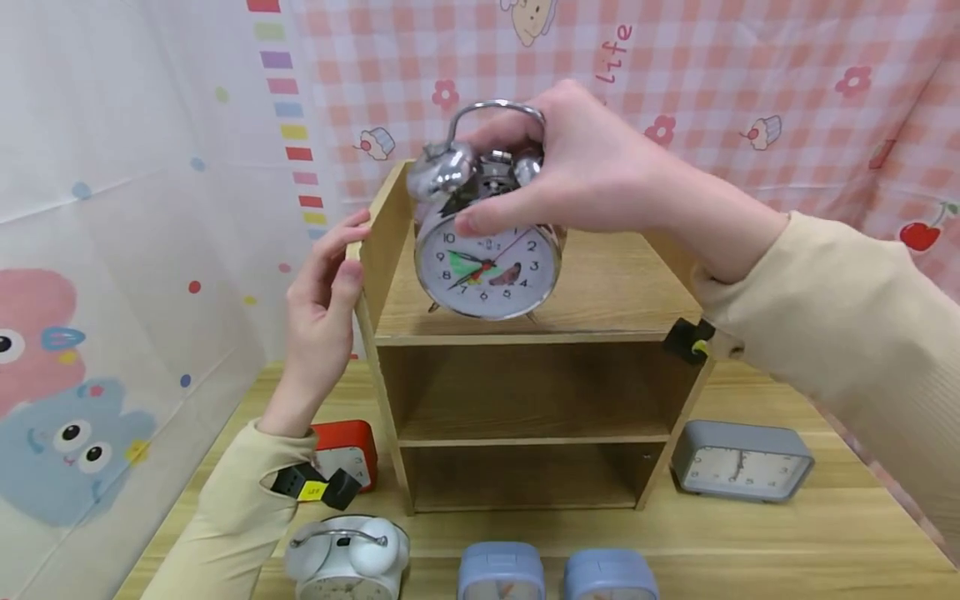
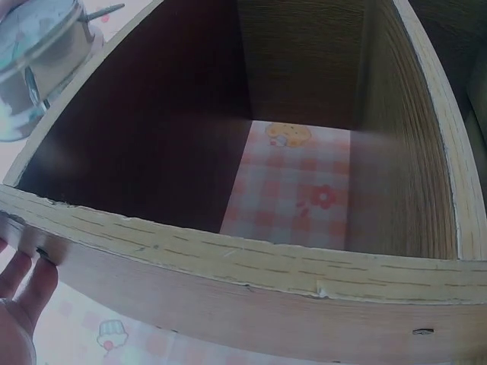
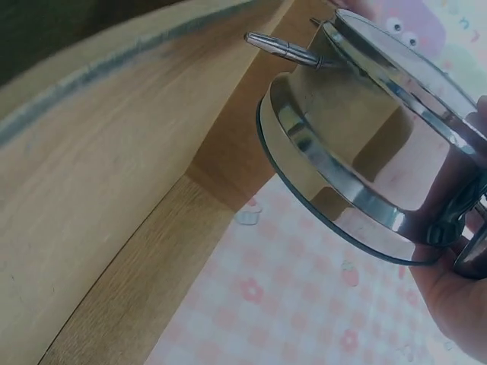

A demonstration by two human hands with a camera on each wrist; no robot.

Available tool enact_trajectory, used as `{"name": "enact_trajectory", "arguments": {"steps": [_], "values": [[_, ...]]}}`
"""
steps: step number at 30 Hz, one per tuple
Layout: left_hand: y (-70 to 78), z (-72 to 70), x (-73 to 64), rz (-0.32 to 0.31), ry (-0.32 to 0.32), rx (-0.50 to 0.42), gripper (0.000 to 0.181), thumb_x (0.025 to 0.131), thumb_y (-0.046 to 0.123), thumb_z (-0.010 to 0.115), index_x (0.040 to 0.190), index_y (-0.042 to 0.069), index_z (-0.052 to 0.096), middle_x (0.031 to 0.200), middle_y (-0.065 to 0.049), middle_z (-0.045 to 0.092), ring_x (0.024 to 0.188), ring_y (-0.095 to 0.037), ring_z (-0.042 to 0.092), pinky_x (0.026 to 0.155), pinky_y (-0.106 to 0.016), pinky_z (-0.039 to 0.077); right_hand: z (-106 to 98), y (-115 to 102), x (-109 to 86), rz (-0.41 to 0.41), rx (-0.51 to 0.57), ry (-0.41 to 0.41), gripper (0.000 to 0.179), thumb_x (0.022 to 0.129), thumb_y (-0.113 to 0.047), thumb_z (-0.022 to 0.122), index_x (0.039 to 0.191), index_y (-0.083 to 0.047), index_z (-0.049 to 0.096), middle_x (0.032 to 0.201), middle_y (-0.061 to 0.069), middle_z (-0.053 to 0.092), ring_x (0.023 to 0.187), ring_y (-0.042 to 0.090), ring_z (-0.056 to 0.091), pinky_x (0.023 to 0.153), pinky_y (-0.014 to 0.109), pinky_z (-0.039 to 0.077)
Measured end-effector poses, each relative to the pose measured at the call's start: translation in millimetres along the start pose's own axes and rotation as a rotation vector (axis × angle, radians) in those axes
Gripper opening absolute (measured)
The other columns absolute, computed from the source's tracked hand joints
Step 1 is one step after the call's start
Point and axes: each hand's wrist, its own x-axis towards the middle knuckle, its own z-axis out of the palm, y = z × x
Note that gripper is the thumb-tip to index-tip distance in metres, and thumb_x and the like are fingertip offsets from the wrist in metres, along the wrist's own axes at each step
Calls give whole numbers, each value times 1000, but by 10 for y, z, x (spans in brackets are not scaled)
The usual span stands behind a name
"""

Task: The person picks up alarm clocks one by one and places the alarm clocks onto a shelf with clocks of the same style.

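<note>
My right hand grips a silver twin-bell alarm clock by its top, thumb across the front and fingers behind, under the handle. The clock faces forward over the top board of a small wooden shelf. In the right wrist view the clock's shiny metal body is tilted, its feet apart from the wood. My left hand touches the shelf's left side panel near its upper front corner. The left wrist view shows its fingers against the panel's outer face.
On the wooden table stand a red clock left of the shelf and a grey clock to its right. A white twin-bell clock and two blue clocks are in front. Patterned curtains hang behind.
</note>
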Motion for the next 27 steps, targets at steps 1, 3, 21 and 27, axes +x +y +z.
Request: {"name": "enact_trajectory", "arguments": {"steps": [1,3,21,27], "values": [[0,5,0,-1,-1,-5,65,105,49,59,140,-6,55,156,-10,58,141,-12,56,94,-22,43,-8,-38,8,22,-1,-14,35,83,-28,88,116,-18,80,104,-2,81,88,10,67,73,19,58],[1,18,-3,-3,-1,-14,65,105,49,59,139,-7,55,156,-12,57,142,-13,56,98,-21,44,-20,-42,36,49,5,-32,36,83,-28,88,116,-17,80,105,0,81,89,10,67,73,19,59],[45,-2,-22,-45,-8,11,56,107,42,57,141,-3,57,156,-7,57,140,-15,57,104,-18,48,104,209,398,136,181,-132,33,85,-24,87,116,-16,78,106,1,81,90,14,74,81,28,65],[17,24,-14,-28,-9,11,60,107,46,57,141,-3,56,156,-7,58,143,-15,56,111,-20,47,118,259,468,148,191,-185,35,86,-27,86,119,-17,77,109,1,80,93,14,74,85,29,65]]}}
